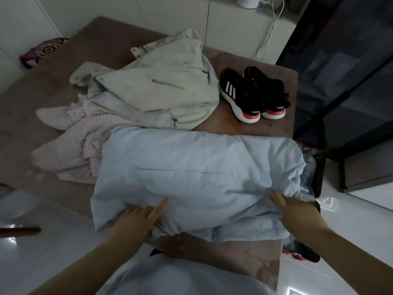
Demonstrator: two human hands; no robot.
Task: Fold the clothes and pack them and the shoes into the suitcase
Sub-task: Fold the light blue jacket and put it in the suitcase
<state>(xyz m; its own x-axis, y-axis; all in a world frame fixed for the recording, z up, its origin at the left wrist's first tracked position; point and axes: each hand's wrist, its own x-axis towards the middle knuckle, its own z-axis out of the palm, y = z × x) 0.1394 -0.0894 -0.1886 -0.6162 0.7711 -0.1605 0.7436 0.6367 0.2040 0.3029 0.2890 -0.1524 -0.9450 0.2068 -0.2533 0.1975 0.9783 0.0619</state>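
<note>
A light blue garment (pixel 195 175) lies spread over the near part of the brown table (pixel 244 124). My left hand (pixel 138 218) grips its near left edge, thumb on top and fingers tucked under the cloth. My right hand (pixel 291 207) grips the near right edge the same way. Behind the blue garment lies a pale cream jacket (pixel 165 88) with a zip, and a pink checked garment (pixel 78 137) is crumpled at the left. A pair of black sneakers (pixel 253 92) with white stripes and red heels stands at the back right. A dark suitcase (pixel 312 179) shows partly at the table's right edge.
A patterned cushion (pixel 42 51) lies at the far left of the table. White cabinets (pixel 170 15) run along the back, with a white cable (pixel 270 28) hanging down. A dark glass cabinet (pixel 350 81) stands at the right. The floor (pixel 42 252) is glossy white tile.
</note>
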